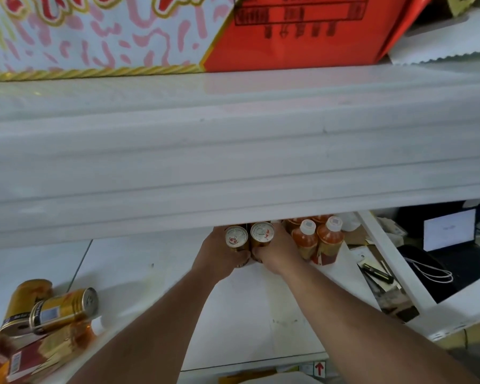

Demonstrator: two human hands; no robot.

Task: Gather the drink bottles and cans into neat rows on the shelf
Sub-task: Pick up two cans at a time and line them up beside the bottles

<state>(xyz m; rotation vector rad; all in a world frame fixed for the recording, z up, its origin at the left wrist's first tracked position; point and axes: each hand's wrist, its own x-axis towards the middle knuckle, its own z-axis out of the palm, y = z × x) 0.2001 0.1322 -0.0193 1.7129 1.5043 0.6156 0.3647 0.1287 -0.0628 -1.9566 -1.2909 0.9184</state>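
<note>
Two gold cans stand upright side by side on the white shelf, under the edge of the shelf above. My left hand wraps the left can, and my right hand wraps the right can. Right of them stand orange drink bottles with white caps, with more behind, partly hidden. At the lower left, gold cans lie on their sides in a loose pile with a tipped bottle.
The upper white shelf's front edge overhangs and hides the back of the lower shelf. A red and white patterned box sits on top. To the right, beyond the shelf's side post, lie papers, a pen and a dark bag.
</note>
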